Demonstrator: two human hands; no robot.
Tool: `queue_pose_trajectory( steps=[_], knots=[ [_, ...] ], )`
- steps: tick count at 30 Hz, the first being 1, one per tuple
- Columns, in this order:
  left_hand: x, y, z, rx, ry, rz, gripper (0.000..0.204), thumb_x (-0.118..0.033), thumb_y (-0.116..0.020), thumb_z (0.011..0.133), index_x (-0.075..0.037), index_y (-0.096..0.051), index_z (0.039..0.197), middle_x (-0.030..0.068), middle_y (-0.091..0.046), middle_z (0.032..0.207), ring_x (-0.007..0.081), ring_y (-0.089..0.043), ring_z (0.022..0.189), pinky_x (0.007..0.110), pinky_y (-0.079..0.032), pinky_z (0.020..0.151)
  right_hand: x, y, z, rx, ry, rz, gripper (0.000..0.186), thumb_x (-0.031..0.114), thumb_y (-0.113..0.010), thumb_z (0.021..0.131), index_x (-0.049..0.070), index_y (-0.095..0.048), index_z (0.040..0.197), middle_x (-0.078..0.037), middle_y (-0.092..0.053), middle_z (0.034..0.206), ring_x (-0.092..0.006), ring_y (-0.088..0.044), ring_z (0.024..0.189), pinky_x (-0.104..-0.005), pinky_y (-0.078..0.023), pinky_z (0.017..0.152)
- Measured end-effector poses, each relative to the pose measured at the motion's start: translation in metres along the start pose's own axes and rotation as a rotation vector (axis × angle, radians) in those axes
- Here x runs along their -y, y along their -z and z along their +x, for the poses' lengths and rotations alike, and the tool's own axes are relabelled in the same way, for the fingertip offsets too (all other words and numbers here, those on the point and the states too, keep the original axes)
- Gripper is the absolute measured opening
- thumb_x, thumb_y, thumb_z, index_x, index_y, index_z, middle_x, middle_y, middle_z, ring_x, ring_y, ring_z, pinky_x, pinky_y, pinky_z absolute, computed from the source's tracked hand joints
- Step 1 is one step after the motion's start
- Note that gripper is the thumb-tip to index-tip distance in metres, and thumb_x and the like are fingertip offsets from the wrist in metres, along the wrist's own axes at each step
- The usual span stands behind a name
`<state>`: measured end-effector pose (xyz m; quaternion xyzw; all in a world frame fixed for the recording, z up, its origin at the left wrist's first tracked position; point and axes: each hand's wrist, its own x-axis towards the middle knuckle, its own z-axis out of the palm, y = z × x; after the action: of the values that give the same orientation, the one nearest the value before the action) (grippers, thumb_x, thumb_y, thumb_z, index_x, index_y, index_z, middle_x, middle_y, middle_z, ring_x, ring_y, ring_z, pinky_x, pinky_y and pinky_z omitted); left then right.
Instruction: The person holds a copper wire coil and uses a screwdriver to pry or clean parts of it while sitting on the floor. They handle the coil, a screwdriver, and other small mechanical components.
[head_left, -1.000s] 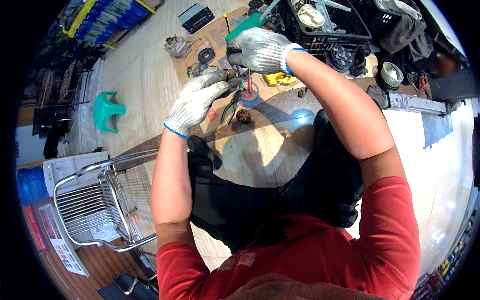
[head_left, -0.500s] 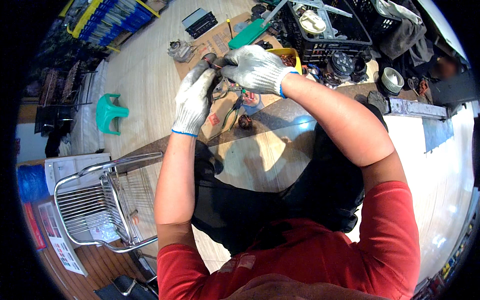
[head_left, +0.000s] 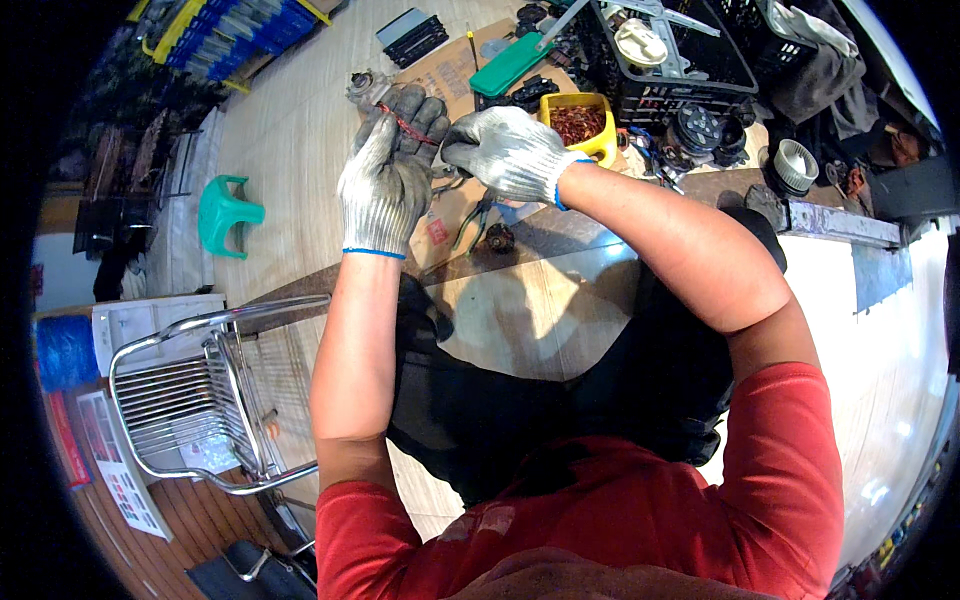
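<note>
My left hand (head_left: 392, 170), in a white knit glove with a dark palm, is turned palm up with its fingers stretched apart. A thin reddish copper wire (head_left: 408, 129) lies across those fingers and runs to my right hand (head_left: 515, 155). That hand, gloved alike, is closed on the wire's other end; its fingertips are partly hidden. Beside it stands a yellow container (head_left: 608, 148) holding many copper-coloured pieces. Below the hands, green-handled pliers (head_left: 472, 222) and a small round dark part (head_left: 500, 238) lie on and near cardboard.
A green stool (head_left: 222, 215) and a chrome-framed chair (head_left: 225, 400) stand at left. Black crates (head_left: 690, 95), a round motor-like part (head_left: 697, 130) and a white fan wheel (head_left: 795, 165) are at right. A green-topped tool or box (head_left: 510, 65) lies beyond my hands.
My left hand has opened from a curled grip, spreading its fingers palm up. The wire now shows across it. My right hand has shifted slightly, uncovering more of the yellow container.
</note>
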<state>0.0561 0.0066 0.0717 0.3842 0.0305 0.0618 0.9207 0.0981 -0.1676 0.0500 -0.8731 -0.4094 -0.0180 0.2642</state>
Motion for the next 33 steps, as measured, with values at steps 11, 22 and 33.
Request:
queue_pose_trajectory(
  steps=[11, 22, 33],
  knots=[
    [-0.012, 0.004, -0.002, 0.183, 0.092, -0.01, 0.033, -0.008, -0.055, 0.096, 0.007, -0.053, 0.125, 0.0225, -0.064, 0.117, 0.0365, -0.065, 0.104, 0.049, -0.055, 0.089, -0.023, 0.007, 0.003, -0.026, 0.442, -0.059, 0.019, 0.018, -0.057, 0.09, 0.009, -0.07, 0.101, -0.014, -0.066, 0.09, -0.0318, -0.065, 0.081, -0.0407, -0.052, 0.072],
    [-0.016, -0.017, -0.029, 0.301, 0.469, 0.691, 0.043, -0.014, -0.059, 0.095, 0.014, -0.052, 0.128, 0.0218, -0.065, 0.118, 0.0292, -0.068, 0.102, 0.037, -0.054, 0.092, -0.023, 0.056, 0.003, 0.111, 0.047, -0.015, 0.02, 0.023, -0.063, 0.09, 0.007, -0.069, 0.1, -0.018, -0.068, 0.094, -0.0369, -0.066, 0.088, -0.0433, -0.052, 0.078],
    [0.002, 0.003, -0.013, 0.183, 0.286, 0.958, 0.042, -0.01, -0.058, 0.096, 0.01, -0.05, 0.132, 0.0177, -0.065, 0.118, 0.0229, -0.065, 0.105, 0.032, -0.052, 0.094, -0.013, 0.054, 0.001, -0.05, -0.057, -0.063, 0.028, 0.03, -0.063, 0.089, 0.007, -0.07, 0.102, -0.02, -0.069, 0.094, -0.0369, -0.067, 0.089, -0.0443, -0.053, 0.079]
  ],
)
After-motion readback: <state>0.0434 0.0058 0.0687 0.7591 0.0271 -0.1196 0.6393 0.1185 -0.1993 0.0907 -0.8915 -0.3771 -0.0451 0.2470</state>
